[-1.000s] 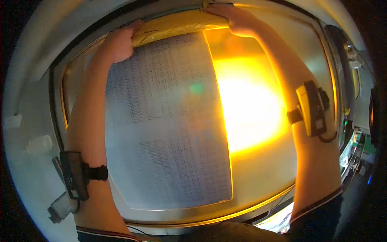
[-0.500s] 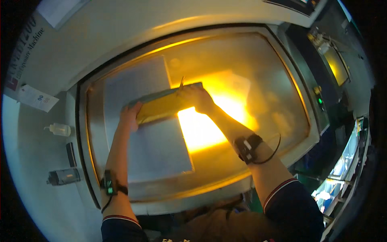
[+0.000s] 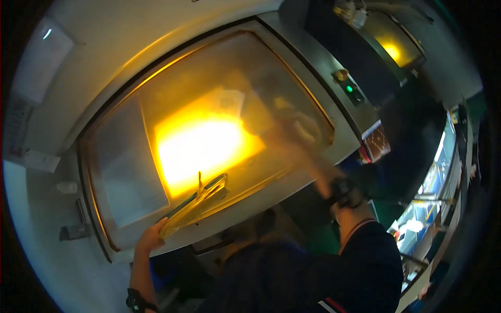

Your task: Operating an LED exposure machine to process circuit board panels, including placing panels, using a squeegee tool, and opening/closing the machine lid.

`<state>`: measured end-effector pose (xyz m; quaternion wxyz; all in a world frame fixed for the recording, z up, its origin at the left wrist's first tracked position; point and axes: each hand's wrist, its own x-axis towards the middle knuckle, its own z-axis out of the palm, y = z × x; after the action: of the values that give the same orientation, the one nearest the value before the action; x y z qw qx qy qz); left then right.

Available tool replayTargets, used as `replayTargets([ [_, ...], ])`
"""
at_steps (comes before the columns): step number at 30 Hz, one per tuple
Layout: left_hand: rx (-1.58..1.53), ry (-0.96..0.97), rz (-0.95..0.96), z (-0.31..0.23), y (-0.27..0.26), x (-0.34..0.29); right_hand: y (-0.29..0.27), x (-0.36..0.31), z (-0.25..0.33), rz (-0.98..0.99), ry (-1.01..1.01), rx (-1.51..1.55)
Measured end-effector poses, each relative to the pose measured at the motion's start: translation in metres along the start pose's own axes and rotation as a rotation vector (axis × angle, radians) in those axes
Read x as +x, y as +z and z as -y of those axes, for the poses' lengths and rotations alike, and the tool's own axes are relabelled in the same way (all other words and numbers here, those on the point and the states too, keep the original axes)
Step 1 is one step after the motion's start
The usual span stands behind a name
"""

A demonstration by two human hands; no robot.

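Observation:
My left hand [image 3: 152, 237], at the front left edge of the lit table, is closed on one end of a long, thin, yellowish see-through sheet with a dark edge [image 3: 195, 203]. This sheet tilts up to the right over the table's front rim. A thin dark pointed piece [image 3: 200, 181] sticks up beside it. Smeared by motion, my right hand [image 3: 279, 133] is over the right part of the glass, its fingers unclear. A pale grey flat sheet [image 3: 130, 161] lies on the left side of the lit glass table [image 3: 250, 68].
A raised metal frame [image 3: 308, 88] rims the glass, which glows bright yellow in the middle. A small panel with a green light [image 3: 349, 89] sits at right. Beside the left rim stand a bottle [image 3: 73, 232] and a faint white bottle [image 3: 66, 187].
Both hands held the long yellowish piece over the grey sheet. My right hand has let go and moved right; my left has drawn the piece toward the front. The view has turned.

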<state>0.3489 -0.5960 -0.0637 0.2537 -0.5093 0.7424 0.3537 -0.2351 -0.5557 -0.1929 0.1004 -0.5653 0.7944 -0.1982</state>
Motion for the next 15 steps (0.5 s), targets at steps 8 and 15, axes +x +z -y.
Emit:
replayTargets([
  [8,-0.072,0.036,-0.094,-0.019,0.018,0.028,-0.126,-0.045,-0.303,-0.542,0.246,-0.442],
  [15,-0.007,-0.049,-0.017,-0.035,-0.003,0.017,-0.076,0.028,-0.35,-0.406,0.423,-0.592],
])
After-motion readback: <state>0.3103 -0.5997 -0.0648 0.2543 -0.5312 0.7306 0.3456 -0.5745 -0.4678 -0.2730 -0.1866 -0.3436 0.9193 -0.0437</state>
